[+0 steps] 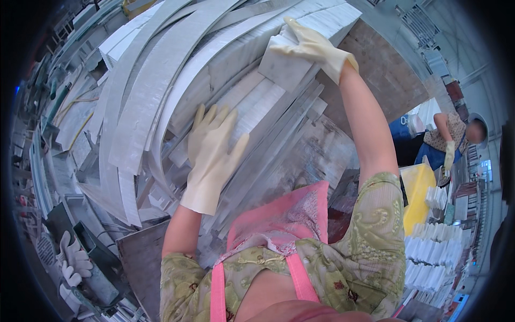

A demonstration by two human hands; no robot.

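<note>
Both my hands wear pale cream rubber gloves. My left hand [212, 147] lies with its fingers spread over long grey-white stone strips [257, 110], its palm hidden. Farther up and to the right, my right hand [316, 48] grips the upper edge of a squarish white stone tile [287, 67]. Its thumb lies along the near side, a finger stretches over the far side, and the other fingertips are hidden. This tile sits tilted against a long row of upright white slabs [214, 67]. Long pale strips [155, 70] lie beyond the row, on the left.
A brown board [381, 64] lies right of the slabs. White work gloves [74, 260] rest on green metal equipment at lower left. Another person [442, 139] stands at right, near a yellow object [418, 190] and stacked white pieces [434, 255]. My pink apron [284, 214] hangs before the stack.
</note>
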